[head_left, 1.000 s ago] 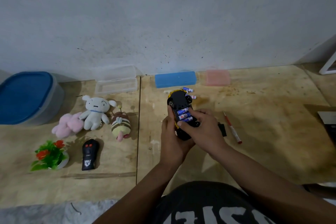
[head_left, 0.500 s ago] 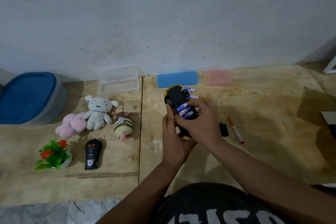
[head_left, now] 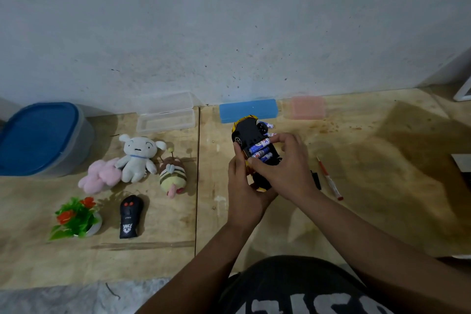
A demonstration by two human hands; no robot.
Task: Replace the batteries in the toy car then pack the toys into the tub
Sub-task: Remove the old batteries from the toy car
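The yellow and black toy car [head_left: 246, 130] is held upside down above the wooden board, its battery bay open with three blue batteries [head_left: 260, 151] showing. My left hand [head_left: 243, 191] grips the car's rear from below and the left side. My right hand [head_left: 281, 167] curls over the bay, fingertips on the batteries' right ends and thumb at the near edge. Two loose batteries [head_left: 268, 125] lie just beyond the car. The tub [head_left: 42, 139] with its blue lid on stands at the far left.
A white plush [head_left: 137, 158], a pink plush [head_left: 99, 176], a bee plush [head_left: 173, 177], a black remote [head_left: 130, 216] and a small plastic plant [head_left: 76, 218] lie on the left. A red screwdriver [head_left: 330, 178], black cover [head_left: 316, 180], and clear [head_left: 165, 116], blue [head_left: 248, 109] and pink [head_left: 308, 107] boxes lie around.
Both hands have lifted the car slightly away from me, and my right fingers have shifted along the batteries in the bay. The toys and tub have not moved.
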